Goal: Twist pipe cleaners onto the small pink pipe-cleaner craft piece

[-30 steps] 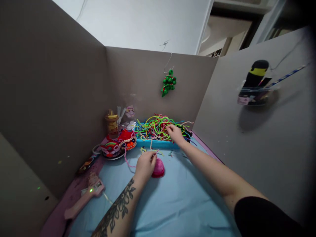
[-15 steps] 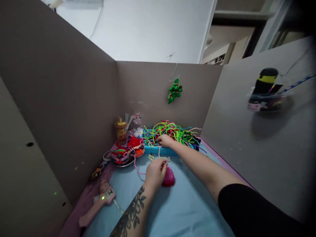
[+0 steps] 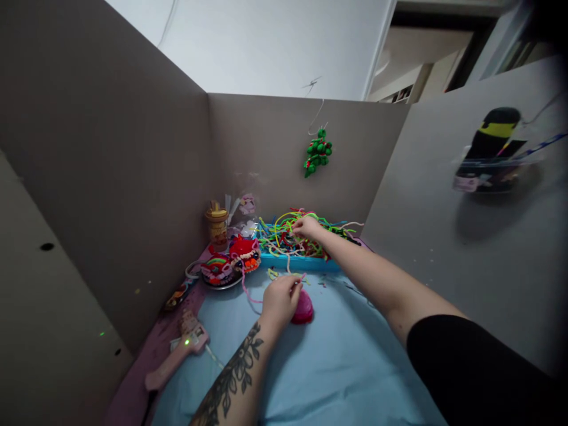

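Note:
My left hand [image 3: 280,299] rests on the blue mat [image 3: 337,367], fingers closed on a thin pink pipe cleaner [image 3: 248,294], beside a round magenta fuzzy piece [image 3: 303,310] that it touches. My right hand [image 3: 306,226] reaches into the blue tray [image 3: 302,262] at the back, fingers curled in the tangled pile of coloured pipe cleaners [image 3: 288,234]; what it grips, if anything, is hidden in the tangle.
Grey cardboard walls enclose the mat on three sides. A pink glue gun [image 3: 177,350] lies front left. A plate of red fuzzy figures [image 3: 228,263] and a small jar [image 3: 217,225] stand back left. A green ornament [image 3: 318,152] hangs on the back wall.
My right hand has shifted about over the pipe-cleaner pile, first left, then back right and further in. My left hand has stayed by the magenta piece.

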Demonstrator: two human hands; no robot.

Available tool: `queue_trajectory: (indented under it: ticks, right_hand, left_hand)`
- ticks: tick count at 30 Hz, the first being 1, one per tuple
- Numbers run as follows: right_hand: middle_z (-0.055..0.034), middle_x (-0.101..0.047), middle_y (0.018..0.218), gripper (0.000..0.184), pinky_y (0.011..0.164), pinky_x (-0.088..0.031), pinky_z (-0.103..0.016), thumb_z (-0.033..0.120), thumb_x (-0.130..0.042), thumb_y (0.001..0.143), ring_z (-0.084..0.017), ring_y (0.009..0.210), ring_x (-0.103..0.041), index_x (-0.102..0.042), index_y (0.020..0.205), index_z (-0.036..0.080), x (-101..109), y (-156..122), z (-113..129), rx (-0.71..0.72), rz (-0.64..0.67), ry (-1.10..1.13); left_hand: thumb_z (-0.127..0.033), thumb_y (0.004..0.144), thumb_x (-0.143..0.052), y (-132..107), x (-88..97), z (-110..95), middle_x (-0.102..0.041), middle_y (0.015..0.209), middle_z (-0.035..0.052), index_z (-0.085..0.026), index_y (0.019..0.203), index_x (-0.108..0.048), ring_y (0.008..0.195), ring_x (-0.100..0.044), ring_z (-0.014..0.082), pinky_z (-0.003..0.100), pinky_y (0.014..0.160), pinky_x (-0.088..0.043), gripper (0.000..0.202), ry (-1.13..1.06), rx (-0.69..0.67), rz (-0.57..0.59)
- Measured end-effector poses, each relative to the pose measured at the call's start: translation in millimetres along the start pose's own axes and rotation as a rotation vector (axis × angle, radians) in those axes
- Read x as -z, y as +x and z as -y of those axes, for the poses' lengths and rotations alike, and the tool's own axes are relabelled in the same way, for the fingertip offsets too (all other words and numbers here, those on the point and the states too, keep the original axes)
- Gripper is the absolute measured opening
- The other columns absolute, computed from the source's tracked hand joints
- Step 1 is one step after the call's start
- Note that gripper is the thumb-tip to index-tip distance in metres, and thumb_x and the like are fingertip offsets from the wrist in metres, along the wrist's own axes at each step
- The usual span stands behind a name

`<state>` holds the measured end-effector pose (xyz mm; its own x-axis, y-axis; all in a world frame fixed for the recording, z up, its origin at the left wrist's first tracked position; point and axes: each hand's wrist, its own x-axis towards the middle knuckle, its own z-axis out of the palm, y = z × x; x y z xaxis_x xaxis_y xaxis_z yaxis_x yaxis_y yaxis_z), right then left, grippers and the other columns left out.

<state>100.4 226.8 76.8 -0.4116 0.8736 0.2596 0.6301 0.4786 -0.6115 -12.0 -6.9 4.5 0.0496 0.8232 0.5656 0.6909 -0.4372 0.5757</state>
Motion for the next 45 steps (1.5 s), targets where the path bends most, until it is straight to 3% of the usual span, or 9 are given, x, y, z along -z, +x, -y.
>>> queue_trajectory:
  ticks: [5,8,11,22,27,35,39,41,45]
  right_hand:
    - [-0.0007,-0.062,0.058,0.012,0.054,-0.050,-0.023,0.025,-0.065,0.073,-0.010,0.051,-0.057,-0.062,0.079,0.016,42,0,23,0.029,-0.085,0.293]
    - [-0.0009,-0.063,0.067,0.015,0.059,-0.052,-0.023,0.018,-0.069,0.068,-0.010,0.058,-0.060,-0.060,0.081,0.016,65,-6,37,0.046,-0.107,0.807]
    - [0.0008,-0.064,0.071,0.018,0.061,-0.052,-0.021,0.012,-0.069,0.065,-0.008,0.061,-0.061,-0.058,0.079,0.017,76,-19,46,0.046,-0.192,1.007]
    - [0.0001,-0.064,0.064,0.018,0.057,-0.049,-0.025,0.026,-0.066,0.065,-0.013,0.058,-0.060,-0.063,0.080,0.016,24,-114,28,0.113,0.034,0.570]
    - [-0.0007,-0.064,0.066,0.019,0.058,-0.048,-0.025,0.027,-0.064,0.064,-0.013,0.059,-0.058,-0.062,0.078,0.015,31,-105,12,0.075,-0.170,0.547]
    - [-0.0022,-0.066,0.067,0.016,0.060,-0.049,-0.025,0.019,-0.060,0.067,-0.014,0.062,-0.060,-0.066,0.081,0.014,-9,-98,18,0.045,-0.085,0.436]
    - [-0.0050,-0.066,0.106,0.038,0.075,-0.050,-0.027,0.020,-0.065,0.066,-0.016,0.087,-0.062,-0.063,0.104,0.018,-29,-67,22,0.033,-0.130,0.671]
    - [-0.0042,-0.064,0.112,0.039,0.074,-0.050,-0.027,0.018,-0.066,0.065,-0.016,0.089,-0.061,-0.063,0.104,0.020,-27,-55,16,-0.001,-0.174,0.749]
    - [-0.0044,-0.069,0.088,0.025,0.056,-0.049,-0.020,0.014,-0.056,0.068,-0.012,0.070,-0.062,-0.063,0.091,0.016,4,-48,-12,-0.169,-0.360,0.750]
  left_hand:
    - [-0.024,0.085,-0.049,0,-1.4,0,-0.069,0.093,0.0066,-0.019,0.094,-0.066,0.086,-0.061,0.0195,0.032,0.078,-0.047,0.020,-0.024,0.016,-0.011]
    - [-0.024,0.085,-0.048,0,-0.9,0,-0.069,0.095,0.0064,-0.020,0.094,-0.066,0.086,-0.061,0.0190,0.031,0.077,-0.047,0.020,-0.058,0.025,-0.023]
    - [-0.024,0.085,-0.048,0,0.5,-1,-0.068,0.093,0.0065,-0.020,0.093,-0.065,0.087,-0.061,0.0191,0.031,0.078,-0.046,0.019,-0.080,0.025,-0.031]
    - [-0.031,0.087,-0.041,9,2.7,2,-0.055,0.071,-0.0010,-0.019,0.090,-0.048,0.057,-0.054,0.0114,0.023,0.056,-0.045,0.014,-0.487,0.277,-0.264]
    - [-0.032,0.083,-0.045,11,-0.8,6,-0.055,0.071,-0.0011,-0.018,0.087,-0.048,0.057,-0.053,0.0105,0.021,0.053,-0.044,0.014,-0.575,0.325,-0.267]
    - [-0.034,0.080,-0.050,16,-6.4,15,-0.053,0.066,-0.0029,-0.017,0.081,-0.048,0.049,-0.048,0.0078,0.020,0.049,-0.040,0.017,-0.747,0.391,-0.263]
    - [-0.034,0.078,-0.053,16,-4.4,19,-0.053,0.063,-0.0029,-0.017,0.081,-0.050,0.049,-0.046,0.0080,0.020,0.048,-0.038,0.018,-0.768,0.394,-0.274]
    - [-0.035,0.077,-0.055,16,-0.9,20,-0.054,0.063,-0.0025,-0.016,0.080,-0.050,0.049,-0.046,0.0081,0.020,0.048,-0.037,0.019,-0.774,0.408,-0.297]
    - [-0.037,0.076,-0.056,17,7.4,21,-0.056,0.064,-0.0015,-0.016,0.081,-0.052,0.050,-0.047,0.0081,0.020,0.049,-0.036,0.021,-0.809,0.445,-0.362]
